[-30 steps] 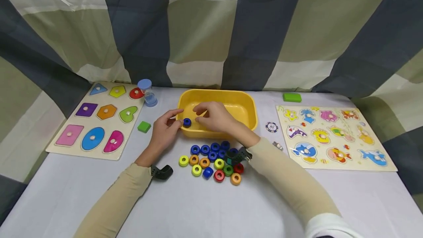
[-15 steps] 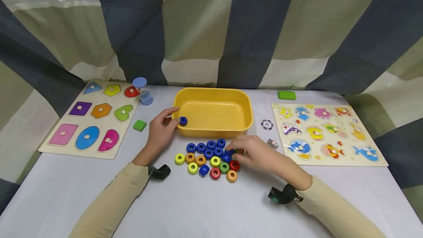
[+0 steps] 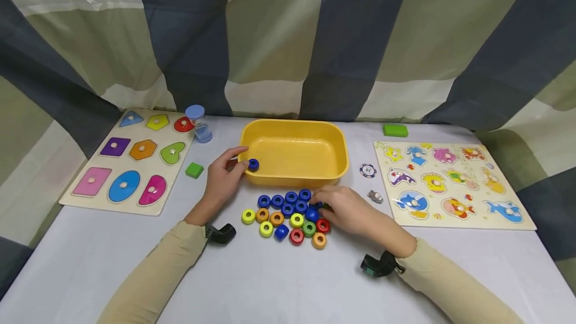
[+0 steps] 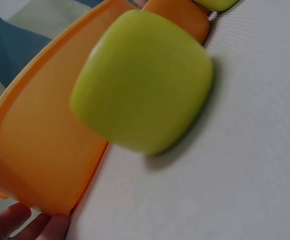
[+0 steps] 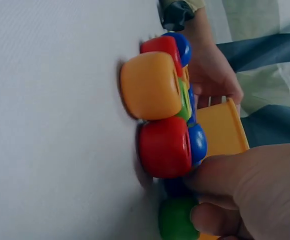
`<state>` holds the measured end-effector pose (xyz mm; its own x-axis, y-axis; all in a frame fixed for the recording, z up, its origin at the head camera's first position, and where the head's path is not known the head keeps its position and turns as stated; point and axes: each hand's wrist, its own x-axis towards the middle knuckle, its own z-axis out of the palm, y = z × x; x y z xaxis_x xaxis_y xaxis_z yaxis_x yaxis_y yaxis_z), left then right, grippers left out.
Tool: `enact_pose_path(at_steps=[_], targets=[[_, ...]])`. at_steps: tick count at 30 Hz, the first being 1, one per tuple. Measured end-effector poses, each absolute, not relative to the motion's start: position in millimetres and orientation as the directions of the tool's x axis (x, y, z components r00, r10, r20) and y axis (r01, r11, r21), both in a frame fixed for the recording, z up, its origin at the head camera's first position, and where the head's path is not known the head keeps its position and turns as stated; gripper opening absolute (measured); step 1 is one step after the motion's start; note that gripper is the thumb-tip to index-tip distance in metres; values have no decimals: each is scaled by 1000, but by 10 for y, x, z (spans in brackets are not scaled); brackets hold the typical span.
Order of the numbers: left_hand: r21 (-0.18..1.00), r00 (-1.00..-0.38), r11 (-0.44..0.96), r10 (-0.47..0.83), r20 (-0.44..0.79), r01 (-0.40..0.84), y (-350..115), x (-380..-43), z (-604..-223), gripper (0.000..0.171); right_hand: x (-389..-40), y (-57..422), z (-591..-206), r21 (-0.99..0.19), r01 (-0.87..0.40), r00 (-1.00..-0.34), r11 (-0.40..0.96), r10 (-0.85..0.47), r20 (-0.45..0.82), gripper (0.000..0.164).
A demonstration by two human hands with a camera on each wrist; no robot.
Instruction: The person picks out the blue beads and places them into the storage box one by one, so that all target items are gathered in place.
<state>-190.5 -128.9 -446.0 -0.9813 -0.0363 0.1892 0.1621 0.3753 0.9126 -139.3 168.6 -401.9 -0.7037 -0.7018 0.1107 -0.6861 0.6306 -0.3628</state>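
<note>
One blue bead (image 3: 253, 165) sits inside the yellow tray (image 3: 292, 183), near its left end, while blue, yellow, orange, red and green beads (image 3: 296, 221) lie clustered on the white cloth (image 3: 270, 279) just in front. By that tally I judge the work barely begun: a single bead is in, and all the others in view remain outside, most of the blue ones grouped on the side nearest the tray. My left hand (image 3: 223, 179) holds the tray's left end, thumb at the rim beside the lone bead; whether thumb and bead touch, I cannot tell. My right hand (image 3: 344, 209) reaches over the cluster's right edge, fingers bent, at a half-hidden blue bead (image 5: 173, 188) with a green bead (image 5: 178, 220) right beside it. Whether I have either pinched is too hidden to say. A shape board (image 3: 143, 166) and an animal board (image 3: 477, 219) flank the scene.
</note>
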Motion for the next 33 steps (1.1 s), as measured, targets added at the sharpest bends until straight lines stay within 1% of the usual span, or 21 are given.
enact_pose_path(at_steps=[4,8,10,13,20,25,27,29,33], targets=[[913,-980,370,-28,195,171,-1280,-1908,-4455,36,-1406,1656,-3909,-328,-696,-700,639,-706,109,19],[914,-979,364,-24,201,179,-1272,-1914,-4455,36,-1419,1628,-3844,-316,-680,-706,661,-707,41,22],[914,-980,365,-24,200,177,-1268,-1915,-4456,36,-1426,1634,-3866,-325,-665,-711,672,-703,3,24],[915,-981,365,-26,195,172,-1265,-1918,-4459,36,-1432,1665,-3928,-368,-647,-714,668,-700,-18,27],[917,-980,358,-25,199,177,-1283,-1922,-4472,35,-1440,1704,-4003,-414,-660,-697,628,-716,26,28],[919,-982,359,-32,189,165,-1286,-1906,-4471,35,-1463,1713,-4041,-470,-617,-728,631,-684,37,24],[918,-981,359,-33,191,166,-1286,-1904,-4467,35,-1467,1727,-4045,-511,-601,-739,614,-670,65,25],[919,-980,356,-35,194,169,-1285,-1904,-4466,35,-1460,1731,-4029,-564,-603,-742,564,-657,136,27],[922,-979,344,-31,199,177,-1287,-1913,-4478,35,-1447,1653,-3927,-690,-627,-721,362,-604,340,29]])
